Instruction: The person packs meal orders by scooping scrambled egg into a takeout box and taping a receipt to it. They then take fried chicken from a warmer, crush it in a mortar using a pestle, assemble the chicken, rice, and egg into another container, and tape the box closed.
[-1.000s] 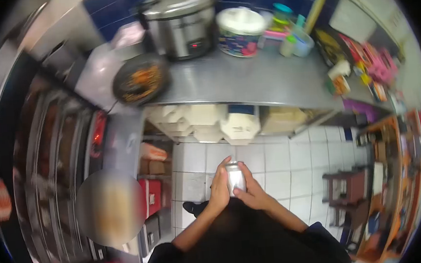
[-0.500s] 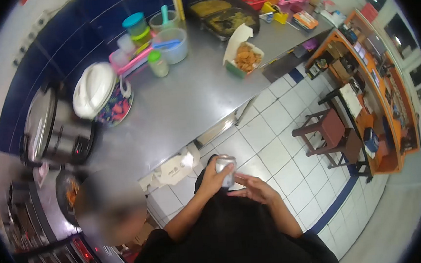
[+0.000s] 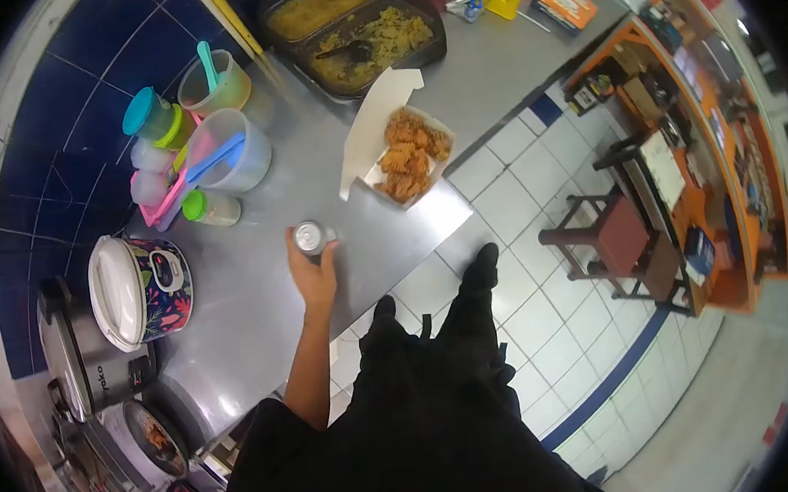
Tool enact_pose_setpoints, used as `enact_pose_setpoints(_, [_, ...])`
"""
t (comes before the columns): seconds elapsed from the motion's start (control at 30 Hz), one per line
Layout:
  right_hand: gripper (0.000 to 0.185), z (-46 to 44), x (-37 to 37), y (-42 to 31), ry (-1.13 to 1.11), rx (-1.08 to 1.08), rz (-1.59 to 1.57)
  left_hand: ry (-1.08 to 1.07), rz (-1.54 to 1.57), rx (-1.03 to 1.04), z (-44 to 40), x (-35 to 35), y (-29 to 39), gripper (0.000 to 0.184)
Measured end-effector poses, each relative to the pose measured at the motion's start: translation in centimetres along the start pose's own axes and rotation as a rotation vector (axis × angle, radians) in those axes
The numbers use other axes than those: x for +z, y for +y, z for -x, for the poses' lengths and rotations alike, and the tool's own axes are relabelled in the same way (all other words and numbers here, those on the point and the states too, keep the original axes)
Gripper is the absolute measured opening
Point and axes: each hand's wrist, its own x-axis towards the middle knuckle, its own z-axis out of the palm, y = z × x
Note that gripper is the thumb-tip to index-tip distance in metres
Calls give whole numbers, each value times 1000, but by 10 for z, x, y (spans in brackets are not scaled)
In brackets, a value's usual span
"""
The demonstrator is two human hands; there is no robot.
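My left hand [image 3: 312, 275] is wrapped round a small silver drink can [image 3: 310, 237], which stands upright at the metal counter top, its lid facing up. Whether the can's base rests on the surface I cannot tell. To the upper right of the can sits an open cardboard box [image 3: 359, 145] holding several pieces of fried chicken [image 3: 408, 154]. A small jar with a green lid [image 3: 212, 207] is to the left of the can. My right hand is out of view.
Along the wall stand plastic tubs [image 3: 251, 164], a floral rice cooker [image 3: 156, 299] and a steel cooker [image 3: 100, 358]. A black divided pan [image 3: 439, 37] with food lies at the back. Brown stools [image 3: 614, 231] and an orange shelf [image 3: 735, 291] are at right.
The can has gone from in front of my body to the counter in my left hand. My right hand has left the view. The camera has moved closer to the counter.
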Motion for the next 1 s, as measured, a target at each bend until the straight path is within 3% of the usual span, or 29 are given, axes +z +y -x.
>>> enact_pose_setpoints(0.03, [49,-6,-13,-5,-25,12,36,49,-244,54,3,2,0,70])
enact_pose_setpoints(0.07, [47,-15,-30,-12,-54,18,75,63,-271,39,14,4,-3,70])
enact_pose_setpoints(0.17, [40,-48,-107,-46,-114,8,162,284,-655,-101,55,24,18,58])
enact_pose_setpoints(0.23, [36,-73,-172,-86,-133,-15,202,105,-130,-597,57,37,83,42])
enact_pose_setpoints(0.27, [34,-87,-207,-111,-136,-32,221,93,19,-618,56,56,92,38])
enact_pose_setpoints(0.3, [33,-105,-243,-138,-129,-70,232,44,212,-814,36,69,116,50])
enact_pose_setpoints(0.37, [30,-144,-315,-209,-94,-222,210,174,600,-960,-1,104,117,64])
enact_pose_setpoints(0.43, [28,-163,-371,-306,-80,-515,112,142,952,-1017,-35,131,116,72])
enact_pose_setpoints(0.47, [25,-198,-403,-340,-26,-565,48,166,963,-1013,-42,142,117,72])
enact_pose_setpoints(0.5, [27,-223,-427,-388,-50,-477,48,165,927,-962,-52,157,120,70])
enact_pose_setpoints(0.6, [38,-187,-415,-575,115,-947,293,150,816,-953,-78,203,159,66])
enact_pose_setpoints(0.67, [40,-164,-390,-674,-85,-885,288,149,703,-955,-88,239,164,54])
enact_pose_setpoints(0.73, [47,-150,-353,-743,-232,-1090,186,147,638,-885,-112,268,194,50])
enact_pose_setpoints(0.83, [53,-128,-307,-838,-165,-1339,349,206,663,-840,-152,312,226,42])
enact_pose_setpoints(0.93, [62,-128,-274,-915,-140,-1643,401,-29,649,-805,-178,335,246,45])
enact_pose_setpoints(0.97, [62,-132,-270,-935,-146,-1641,420,-21,660,-816,-184,340,250,45])
enact_pose_setpoints(1.0, [63,-133,-265,-954,-135,-1660,479,97,474,-734,-194,342,258,49])
